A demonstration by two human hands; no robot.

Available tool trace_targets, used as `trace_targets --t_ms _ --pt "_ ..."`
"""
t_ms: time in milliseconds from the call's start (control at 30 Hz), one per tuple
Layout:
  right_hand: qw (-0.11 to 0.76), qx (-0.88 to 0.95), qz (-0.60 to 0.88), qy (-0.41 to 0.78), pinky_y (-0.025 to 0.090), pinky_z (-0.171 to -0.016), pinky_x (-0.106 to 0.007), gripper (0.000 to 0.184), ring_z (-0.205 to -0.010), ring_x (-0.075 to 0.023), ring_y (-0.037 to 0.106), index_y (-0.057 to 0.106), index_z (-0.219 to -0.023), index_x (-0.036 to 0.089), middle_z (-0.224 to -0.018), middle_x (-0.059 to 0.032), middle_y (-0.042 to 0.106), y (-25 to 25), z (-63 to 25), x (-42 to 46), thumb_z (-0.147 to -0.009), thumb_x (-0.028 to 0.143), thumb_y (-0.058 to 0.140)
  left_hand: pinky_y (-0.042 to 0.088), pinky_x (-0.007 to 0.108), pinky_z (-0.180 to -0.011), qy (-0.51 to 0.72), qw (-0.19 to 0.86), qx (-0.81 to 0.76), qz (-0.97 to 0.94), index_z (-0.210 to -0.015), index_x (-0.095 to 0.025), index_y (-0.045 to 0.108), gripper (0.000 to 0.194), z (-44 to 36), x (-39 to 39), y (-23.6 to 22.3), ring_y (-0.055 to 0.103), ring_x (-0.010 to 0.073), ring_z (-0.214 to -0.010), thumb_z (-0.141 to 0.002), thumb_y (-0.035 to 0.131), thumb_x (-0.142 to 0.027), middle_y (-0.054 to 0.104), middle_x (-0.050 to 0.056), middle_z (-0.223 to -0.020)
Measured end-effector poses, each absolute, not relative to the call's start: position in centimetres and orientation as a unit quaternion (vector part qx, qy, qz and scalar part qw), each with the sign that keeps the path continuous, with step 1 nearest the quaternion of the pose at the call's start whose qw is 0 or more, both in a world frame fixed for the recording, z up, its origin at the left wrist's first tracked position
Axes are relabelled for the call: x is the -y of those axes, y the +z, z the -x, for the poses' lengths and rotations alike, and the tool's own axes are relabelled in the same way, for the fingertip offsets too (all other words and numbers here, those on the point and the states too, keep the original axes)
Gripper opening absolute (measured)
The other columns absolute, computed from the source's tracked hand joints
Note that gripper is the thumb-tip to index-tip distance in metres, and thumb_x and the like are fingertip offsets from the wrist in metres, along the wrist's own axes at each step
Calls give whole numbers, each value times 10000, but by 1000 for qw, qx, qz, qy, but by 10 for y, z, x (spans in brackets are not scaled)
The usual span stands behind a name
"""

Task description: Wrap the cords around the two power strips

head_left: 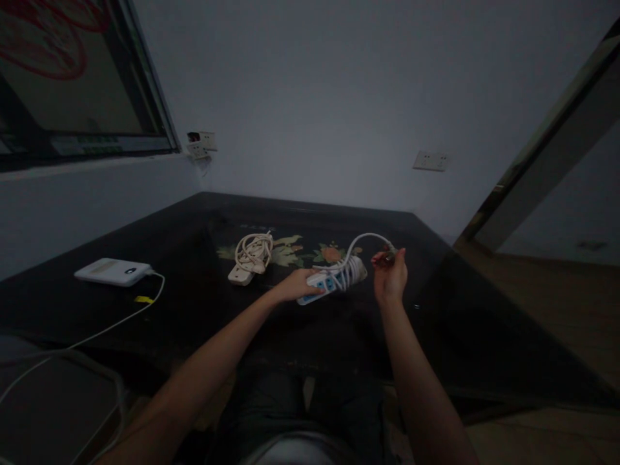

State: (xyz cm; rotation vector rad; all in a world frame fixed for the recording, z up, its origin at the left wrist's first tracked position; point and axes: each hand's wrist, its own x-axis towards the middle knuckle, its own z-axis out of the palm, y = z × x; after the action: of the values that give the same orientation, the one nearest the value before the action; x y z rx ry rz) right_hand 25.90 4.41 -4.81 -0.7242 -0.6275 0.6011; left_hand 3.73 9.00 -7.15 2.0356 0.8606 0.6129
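My left hand (299, 285) is closed around the near end of a white power strip (314, 298) with blue sockets. Several turns of its white cord (345, 276) are wrapped around the strip's far half. From there a loose length of cord arches up and over to the right. My right hand (391, 274) grips the end of that cord, where the plug seems to be, though the fingers partly hide it. Left of the strip, a second, cream power strip (239, 276) lies on the table with its cord (255, 252) bundled on top.
The dark table (194, 323) bears a painted flower pattern. On its left sit a white box-shaped device (113, 272) with a cable (130, 318) running off the near edge, and a yellow scrap (144, 299). Wall sockets (431, 161) are behind, one at the left corner (198, 150) hanging loose.
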Motion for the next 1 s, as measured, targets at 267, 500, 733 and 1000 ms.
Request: trace_targets --t_ms 267,500,733,1000 --pt "836 254 409 262 422 -506 -211 391 -539 -91 556 541 -825 197 -604 53 553 -61 -280 -50 -766 584 553 464 228 -678 183 431 -226 -854 -929 -177 708 316 -31 -79 -58 625 190 -785 -637 719 -300 693 16 -842" --pt "809 242 470 257 416 -465 -218 412 -474 -90 532 501 -749 193 -557 62 549 -70 -283 -53 -713 591 601 472 280 -779 245 507 -232 -793 -990 -168 684 404 -31 -82 -52 627 215 -878 -614 737 -308 696 40 -937" --pt "775 256 506 279 364 -406 -193 417 -442 -84 510 543 -742 187 -528 60 551 -65 -274 -51 -651 576 664 474 270 -719 407 504 -339 -682 -1029 -145 650 478 -30 -100 -59 630 205 -837 -627 726 -392 686 54 -929" --pt "792 319 433 289 321 -412 -219 419 -407 -80 455 560 -689 172 -479 43 526 -54 -263 -45 -711 586 619 480 276 -653 477 518 -426 -568 -924 -142 673 435 -27 -119 -76 635 191 -714 -573 755 -383 695 34 -795"
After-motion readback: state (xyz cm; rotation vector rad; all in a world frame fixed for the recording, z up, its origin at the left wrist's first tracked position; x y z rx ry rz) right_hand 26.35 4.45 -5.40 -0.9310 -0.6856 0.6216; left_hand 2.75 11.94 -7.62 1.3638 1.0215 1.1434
